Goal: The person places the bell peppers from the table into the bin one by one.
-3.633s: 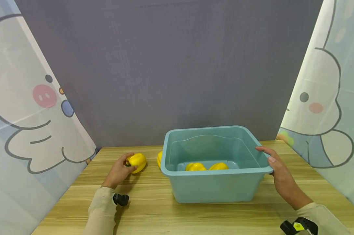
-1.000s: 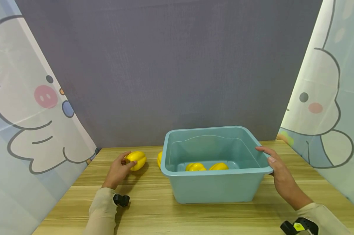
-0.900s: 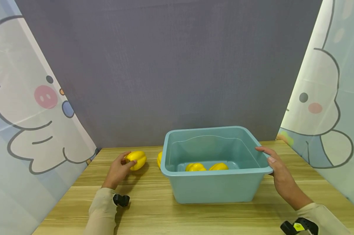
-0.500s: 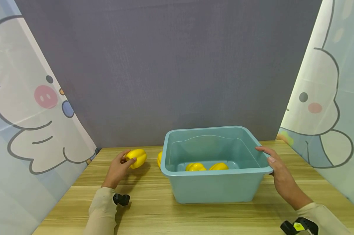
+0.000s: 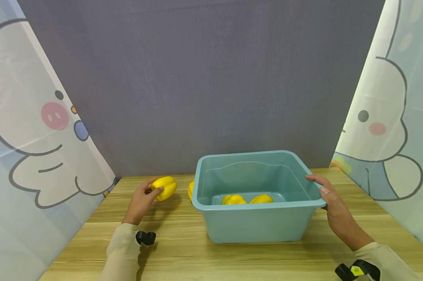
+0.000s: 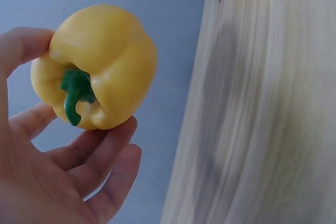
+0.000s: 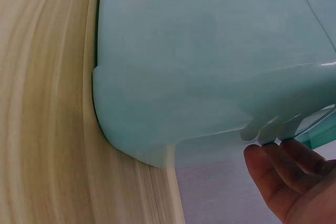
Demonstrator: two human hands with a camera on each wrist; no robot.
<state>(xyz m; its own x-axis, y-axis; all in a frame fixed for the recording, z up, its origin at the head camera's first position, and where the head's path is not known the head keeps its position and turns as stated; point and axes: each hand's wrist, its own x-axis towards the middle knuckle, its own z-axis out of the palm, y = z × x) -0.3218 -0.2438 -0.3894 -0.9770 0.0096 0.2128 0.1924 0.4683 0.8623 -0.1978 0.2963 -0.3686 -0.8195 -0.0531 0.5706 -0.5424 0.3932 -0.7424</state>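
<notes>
Between thumb and fingers, my left hand point(image 5: 141, 201) pinches a yellow bell pepper point(image 5: 165, 188) at the left of the head view. Its shadow falls on the wood below, and the pepper hangs a little above the tabletop. In the left wrist view the pepper point(image 6: 113, 56) shows its green stem point(image 6: 76, 94) turned toward the palm. My right hand point(image 5: 335, 208) grips the right rim of a blue-green plastic tub point(image 5: 253, 224), thumb on top near the front corner. The right wrist view shows its fingertips point(image 7: 254, 153) at the tub's outer wall point(image 7: 173, 66).
Two yellow peppers, one of them here point(image 5: 261, 199), lie inside the tub. Another pepper point(image 5: 190, 190) sits on the wooden table point(image 5: 176, 249) by the tub's left side, partly hidden behind it. A grey cloth backdrop point(image 5: 197, 86) stands behind, with printed curtains on both sides.
My left hand has lifted the pepper slightly off the table and shifted it a little right, tilting it so the stem no longer shows in the head view. Tub and right hand stay put.
</notes>
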